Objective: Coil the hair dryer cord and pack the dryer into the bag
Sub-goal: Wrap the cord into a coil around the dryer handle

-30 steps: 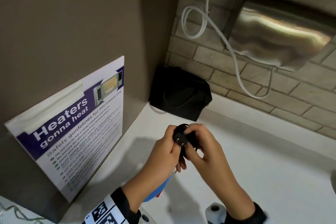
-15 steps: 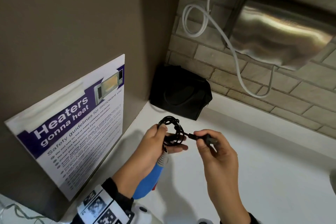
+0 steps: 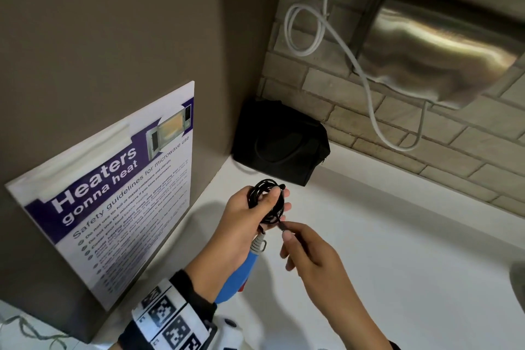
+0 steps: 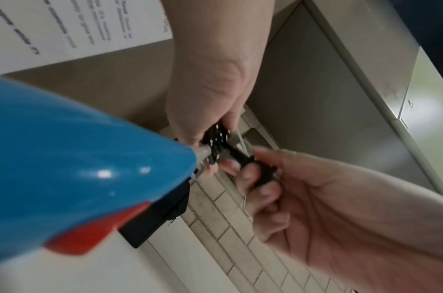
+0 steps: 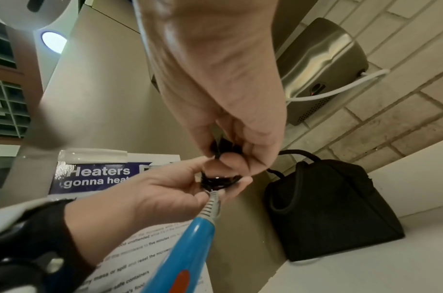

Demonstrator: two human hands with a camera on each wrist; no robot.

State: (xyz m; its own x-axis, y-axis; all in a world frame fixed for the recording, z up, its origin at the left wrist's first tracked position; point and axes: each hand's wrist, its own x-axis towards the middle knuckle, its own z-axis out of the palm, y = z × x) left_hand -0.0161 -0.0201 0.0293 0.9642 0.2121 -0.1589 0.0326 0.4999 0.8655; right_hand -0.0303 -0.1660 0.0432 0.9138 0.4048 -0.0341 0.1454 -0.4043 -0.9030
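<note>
Left hand is gripping a bundle of thin, glossy black cord wound into small loops, thumb pressing across the top of the coil, fingers wrapping behind it. Right hand is pinching the cord's free end, the black plug, just below and beside the coil, the two hands nearly touching. The blue plastic hair dryer with a red switch is hanging under the left palm, its ribbed grey strain relief pointing up into the coil; the dryer is being carried above the counter, not resting on it. Judging by the loops, coiling is nearly finishing and only the tail is remaining to be tucked or wrapped. The cord is looking springy and slick, so loops are likely wanting to open if the thumb eases; holding across all turns at once seems the safest grip. The dryer body is appearing light, rigid and smooth, best taken by the handle with the coil kept against it. The soft black fabric bag with a looped handle is sitting well apart in the corner of the white countertop, against the brick wall; whether its opening is unzipped, cannot tell. Beyond, a laminated microwave safety poster is leaning on the brown wall, and a steel wall-mounted hand dryer with a white cable is hanging above.
</note>
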